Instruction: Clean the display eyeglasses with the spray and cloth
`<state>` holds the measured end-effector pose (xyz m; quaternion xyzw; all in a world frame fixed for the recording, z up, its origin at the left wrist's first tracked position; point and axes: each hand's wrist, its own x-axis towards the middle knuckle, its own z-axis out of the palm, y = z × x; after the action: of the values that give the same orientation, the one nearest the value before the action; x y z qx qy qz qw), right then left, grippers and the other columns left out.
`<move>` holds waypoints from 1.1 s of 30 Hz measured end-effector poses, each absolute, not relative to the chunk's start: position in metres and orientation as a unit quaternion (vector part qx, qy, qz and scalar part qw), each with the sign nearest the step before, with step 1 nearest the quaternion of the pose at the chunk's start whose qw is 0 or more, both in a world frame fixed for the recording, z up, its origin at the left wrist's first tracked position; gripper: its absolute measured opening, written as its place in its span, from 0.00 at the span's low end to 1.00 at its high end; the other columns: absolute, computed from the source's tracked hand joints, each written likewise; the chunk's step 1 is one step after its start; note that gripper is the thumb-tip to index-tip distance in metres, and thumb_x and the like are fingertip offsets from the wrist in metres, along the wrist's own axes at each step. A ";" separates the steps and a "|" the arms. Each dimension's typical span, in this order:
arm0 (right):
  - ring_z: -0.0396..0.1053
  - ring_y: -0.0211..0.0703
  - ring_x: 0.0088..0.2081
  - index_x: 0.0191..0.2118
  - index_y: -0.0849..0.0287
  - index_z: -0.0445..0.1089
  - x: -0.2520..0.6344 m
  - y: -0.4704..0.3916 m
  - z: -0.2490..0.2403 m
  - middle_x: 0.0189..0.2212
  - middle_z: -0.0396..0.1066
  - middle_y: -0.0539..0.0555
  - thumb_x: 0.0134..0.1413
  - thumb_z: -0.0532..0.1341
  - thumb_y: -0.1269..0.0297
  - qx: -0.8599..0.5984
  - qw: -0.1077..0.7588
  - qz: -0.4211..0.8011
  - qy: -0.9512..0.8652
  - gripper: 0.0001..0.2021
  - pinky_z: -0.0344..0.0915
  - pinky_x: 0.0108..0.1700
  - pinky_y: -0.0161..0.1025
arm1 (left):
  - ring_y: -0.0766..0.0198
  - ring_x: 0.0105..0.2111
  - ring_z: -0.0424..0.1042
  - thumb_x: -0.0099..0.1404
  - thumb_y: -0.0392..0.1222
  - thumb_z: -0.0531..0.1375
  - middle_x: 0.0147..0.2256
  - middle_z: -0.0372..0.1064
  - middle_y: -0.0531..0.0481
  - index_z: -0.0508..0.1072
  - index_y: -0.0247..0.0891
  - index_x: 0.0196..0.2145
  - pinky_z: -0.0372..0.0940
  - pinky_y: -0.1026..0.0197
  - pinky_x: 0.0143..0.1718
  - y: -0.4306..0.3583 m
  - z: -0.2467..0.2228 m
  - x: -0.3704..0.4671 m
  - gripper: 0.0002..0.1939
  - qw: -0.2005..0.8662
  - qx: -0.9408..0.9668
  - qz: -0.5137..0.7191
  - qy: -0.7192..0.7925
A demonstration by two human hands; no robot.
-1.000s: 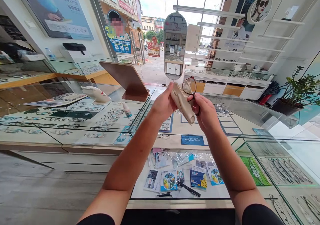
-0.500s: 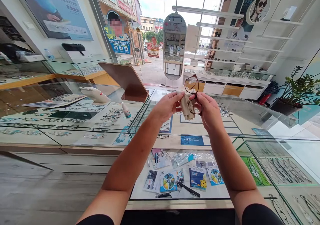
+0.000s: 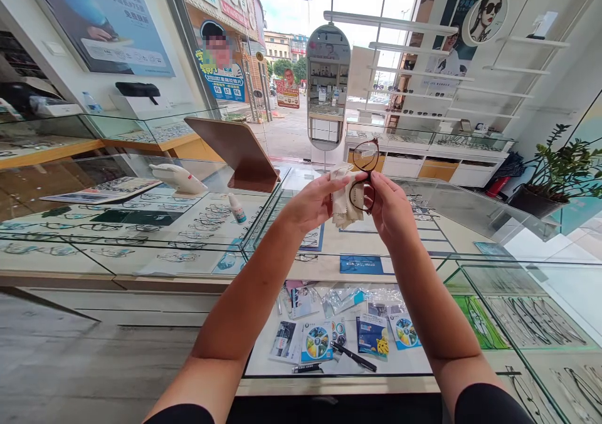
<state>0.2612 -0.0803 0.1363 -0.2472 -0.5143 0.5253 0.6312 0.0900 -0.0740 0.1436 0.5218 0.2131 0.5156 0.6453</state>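
Both of my hands are raised over the glass display counter. My left hand point(image 3: 313, 203) is closed on a crumpled beige cloth point(image 3: 345, 206), which hangs below its fingers and lies against the glasses. Dark round-framed glasses point(image 3: 365, 155) are pinched in my right hand point(image 3: 392, 207), with one lens upward and the other lower, beside the cloth. My left fingertips reach the middle of the frame.
A small white bottle point(image 3: 236, 207), a white device point(image 3: 179, 178) and a tilted brown-backed panel point(image 3: 235, 148) stand on the left counter point(image 3: 117, 280). Leaflets and a black pen point(image 3: 353, 356) lie below my forearms. An oval mirror point(image 3: 328, 85) stands ahead.
The glasses have turned in my right hand, with the upper lens tilting to the right. The cloth has spread and shifted left with my left hand.
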 end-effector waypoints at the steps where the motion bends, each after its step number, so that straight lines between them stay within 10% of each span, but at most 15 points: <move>1: 0.67 0.39 0.32 0.37 0.52 0.81 0.261 -0.080 0.136 0.37 0.80 0.52 0.53 0.75 0.42 -0.248 0.626 0.526 -0.520 0.18 0.61 0.31 0.38 | 0.51 0.43 0.84 0.61 0.50 0.77 0.44 0.85 0.40 0.86 0.38 0.46 0.80 0.54 0.43 -0.075 0.144 0.090 0.19 0.643 0.526 0.515 0.213; 19: 0.75 0.38 0.37 0.36 0.54 0.82 0.283 -0.074 0.145 0.40 0.84 0.54 0.60 0.71 0.48 -0.250 0.637 0.502 -0.530 0.14 0.68 0.36 0.35 | 0.61 0.29 0.73 0.59 0.46 0.69 0.33 0.78 0.48 0.80 0.41 0.40 0.63 0.61 0.27 -0.036 0.132 0.051 0.12 0.414 0.548 0.578 0.441; 26: 0.76 0.40 0.36 0.34 0.55 0.83 0.292 -0.075 0.149 0.34 0.83 0.53 0.61 0.71 0.49 -0.254 0.586 0.500 -0.584 0.14 0.72 0.39 0.37 | 0.46 0.42 0.82 0.67 0.51 0.65 0.49 0.83 0.34 0.75 0.37 0.58 0.72 0.53 0.37 -0.008 0.105 0.008 0.25 0.135 0.655 0.292 0.684; 33: 0.77 0.43 0.36 0.32 0.54 0.84 0.302 -0.078 0.152 0.32 0.82 0.53 0.62 0.71 0.48 -0.234 0.522 0.503 -0.648 0.16 0.74 0.44 0.41 | 0.34 0.65 0.74 0.72 0.57 0.64 0.60 0.75 0.24 0.69 0.27 0.62 0.71 0.39 0.62 0.000 0.087 -0.001 0.34 0.079 0.695 0.276 0.659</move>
<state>0.3017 -0.0782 0.1517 -0.2338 -0.6479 0.5027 0.5224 -0.0012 0.0001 0.0867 0.6954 0.6587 0.2764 0.0785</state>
